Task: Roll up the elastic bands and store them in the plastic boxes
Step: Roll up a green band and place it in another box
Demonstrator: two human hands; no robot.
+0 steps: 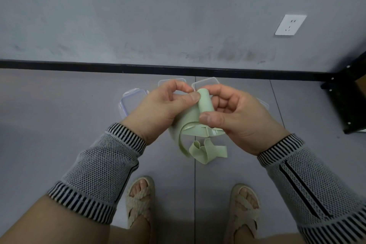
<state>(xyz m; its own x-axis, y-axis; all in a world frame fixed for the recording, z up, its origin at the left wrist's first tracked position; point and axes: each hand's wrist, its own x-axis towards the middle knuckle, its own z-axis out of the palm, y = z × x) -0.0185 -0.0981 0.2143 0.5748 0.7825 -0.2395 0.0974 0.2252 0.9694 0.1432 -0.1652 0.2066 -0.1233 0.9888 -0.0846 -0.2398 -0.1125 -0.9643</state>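
**Green band half rolled between my hands**

I hold a pale green flat elastic band (205, 103) above the grey floor (59, 115). My left hand (158, 109) pinches the rolled end with thumb and curled fingers; my right hand (237, 119) grips the roll from the right. The loose tail hangs down to the floor near my beige woven sandals (139, 200). Clear rectangular plastic boxes (131, 101) lie on the floor just beyond my hands, partly hidden by them.
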